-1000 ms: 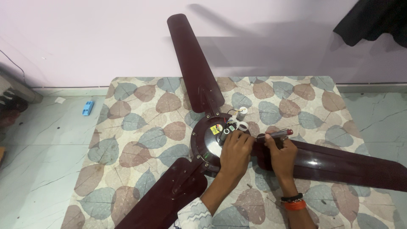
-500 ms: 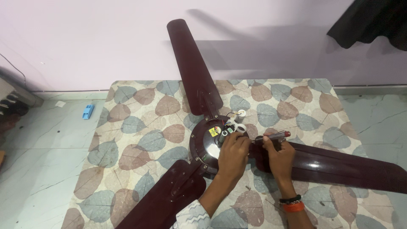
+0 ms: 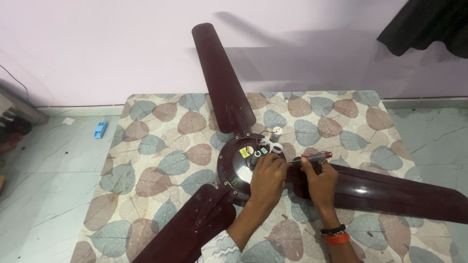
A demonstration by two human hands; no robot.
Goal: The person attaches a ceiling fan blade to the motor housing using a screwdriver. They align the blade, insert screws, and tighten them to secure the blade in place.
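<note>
A dark maroon ceiling fan lies on a leaf-patterned mat, its three blades spread out. My left hand rests on the fan's round motor hub, fingers curled against the central shaft and its wires. My right hand grips a screwdriver with a dark red handle, held level with its tip pointing toward the hub next to my left hand. A black and an orange band sit on my right wrist.
A small blue object lies on the tiled floor to the left of the mat. A pink wall runs along the back. Dark cloth hangs at the top right. Dark items sit at the left edge.
The view has shifted slightly. Both hands stay at the hub, the screwdriver still in my right hand; no clear movement of the fan.
</note>
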